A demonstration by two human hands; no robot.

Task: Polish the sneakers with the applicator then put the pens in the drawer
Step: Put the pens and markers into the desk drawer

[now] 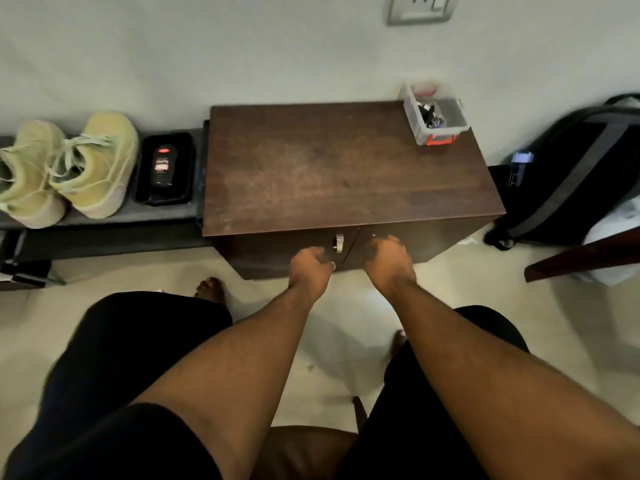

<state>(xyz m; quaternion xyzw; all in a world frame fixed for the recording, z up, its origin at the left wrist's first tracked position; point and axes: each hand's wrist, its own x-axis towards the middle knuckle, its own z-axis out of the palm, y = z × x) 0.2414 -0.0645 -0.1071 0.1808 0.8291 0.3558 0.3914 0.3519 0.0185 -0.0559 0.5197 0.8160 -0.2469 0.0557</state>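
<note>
Two pale green sneakers (65, 168) stand on a low dark shelf (104, 233) at the left. Beside them a black polish applicator (162, 166) lies in a black tray (145, 195). A clear plastic box (434, 117) with an orange latch holds small dark items on the back right of the brown cabinet top (329, 168). My left hand (310, 268) is curled just below the metal handle (338, 243) of the left door, and nothing shows in it. My right hand (389, 259) curls its fingers against the right door, hiding whatever it touches. No pens are plainly visible.
A black backpack (571, 188) leans on the wall to the right, with a white bag (613, 247) and a dark wooden edge (588, 258) near it. I sit on a brown seat (304, 452), knees apart, bare feet on the pale floor. A wall socket (420, 8) is above.
</note>
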